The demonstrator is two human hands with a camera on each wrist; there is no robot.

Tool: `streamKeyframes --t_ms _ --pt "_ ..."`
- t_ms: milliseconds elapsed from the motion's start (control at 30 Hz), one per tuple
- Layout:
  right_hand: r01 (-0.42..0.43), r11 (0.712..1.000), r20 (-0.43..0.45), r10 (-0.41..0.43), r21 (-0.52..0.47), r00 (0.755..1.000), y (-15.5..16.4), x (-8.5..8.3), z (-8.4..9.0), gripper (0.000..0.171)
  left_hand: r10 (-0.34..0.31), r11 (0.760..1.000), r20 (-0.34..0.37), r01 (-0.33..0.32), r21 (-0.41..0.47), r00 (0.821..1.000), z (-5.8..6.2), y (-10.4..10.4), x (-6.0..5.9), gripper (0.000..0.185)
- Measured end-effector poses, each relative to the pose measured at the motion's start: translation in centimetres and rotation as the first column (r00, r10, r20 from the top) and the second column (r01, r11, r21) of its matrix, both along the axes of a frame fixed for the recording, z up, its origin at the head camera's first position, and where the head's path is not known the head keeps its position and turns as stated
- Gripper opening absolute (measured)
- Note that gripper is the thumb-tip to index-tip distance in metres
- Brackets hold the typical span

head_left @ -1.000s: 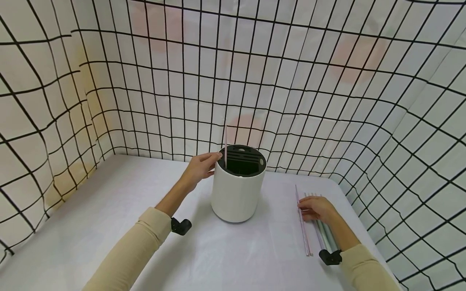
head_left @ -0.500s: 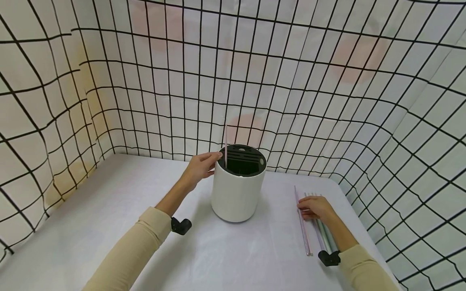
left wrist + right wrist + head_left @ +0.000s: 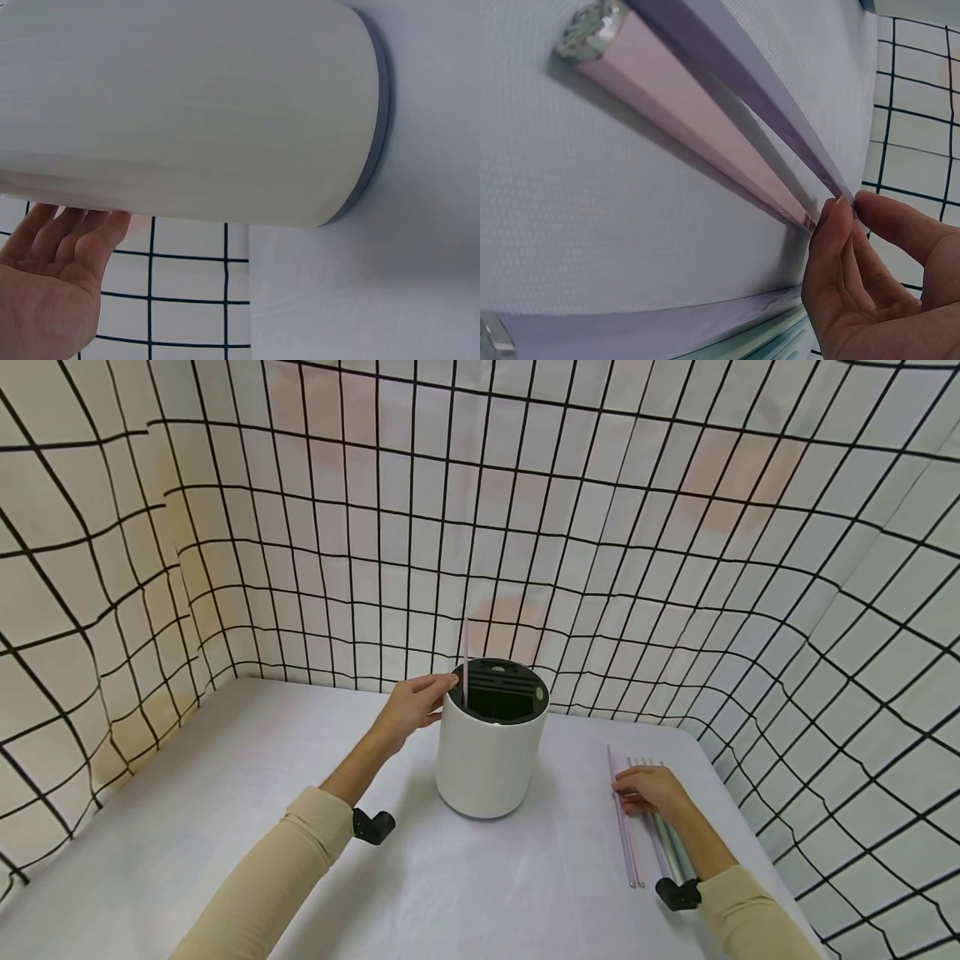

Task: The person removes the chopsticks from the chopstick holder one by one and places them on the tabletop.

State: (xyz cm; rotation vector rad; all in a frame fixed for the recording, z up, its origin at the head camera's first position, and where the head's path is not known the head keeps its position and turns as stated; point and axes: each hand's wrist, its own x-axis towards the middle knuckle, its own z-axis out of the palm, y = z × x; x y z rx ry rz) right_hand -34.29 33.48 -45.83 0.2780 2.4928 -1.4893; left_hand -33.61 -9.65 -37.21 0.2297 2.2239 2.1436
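Note:
A white cylindrical holder [image 3: 487,768] with a black slotted top [image 3: 501,677] stands upright on the table. My left hand [image 3: 411,706] touches its upper left side, fingertips right at the rim; in the left wrist view the left hand's fingers [image 3: 71,236] lie fairly straight against the wall. One thin pink stick [image 3: 466,664] stands in the holder near that hand. My right hand [image 3: 885,277] pinches a long purple stick [image 3: 757,75] between thumb and fingertips. Beside it lies a pink stick [image 3: 682,112] with a silvery end.
Several more sticks, purple, green and bluish, lie side by side under the right hand, among them another purple stick [image 3: 630,330]. White cloth walls with a black grid [image 3: 525,527] enclose the table [image 3: 480,893] at the back and sides.
The near end of the pinched purple stick has shifted slightly left, apart from the pink one. The left hand and the holder have stayed in place.

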Motion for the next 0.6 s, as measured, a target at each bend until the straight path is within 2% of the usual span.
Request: streamKeyframes --t_ms 400,600 --pt "0.018 1.0 -0.052 -0.019 -0.018 0.998 0.6 0.2 0.3 0.04 0.002 1.0 0.007 -0.002 -0.008 1.0 0.0 0.0 0.0 0.052" --pt "0.023 1.0 -0.099 -0.024 -0.01 0.995 0.3 0.4 1.8 0.04 -0.002 1.0 0.006 0.002 -0.013 1.0 0.0 -0.1 -0.1 0.054"
